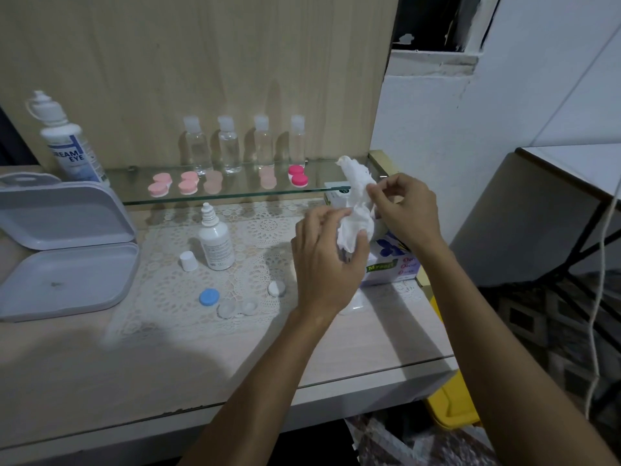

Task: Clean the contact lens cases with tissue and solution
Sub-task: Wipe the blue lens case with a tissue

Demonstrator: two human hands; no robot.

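A crumpled white tissue [357,203] hangs between both hands above the tissue box [393,260]. My left hand [324,260] grips its lower part and my right hand [403,210] pinches its upper part. On the lace mat lies an open clear lens case [237,307], with a blue cap [209,296] to its left and a white cap [276,288] to its right. A small solution bottle [216,242] stands uncapped behind them, its white cap [188,261] beside it. Several pink lens cases [188,183] sit on the glass shelf.
A large solution bottle [69,142] stands at the back left. An open grey box [64,243] lies at the left. Several clear bottles [230,146] line the shelf's back. The desk's front edge [302,395] runs below; a yellow bin [453,408] sits under the right corner.
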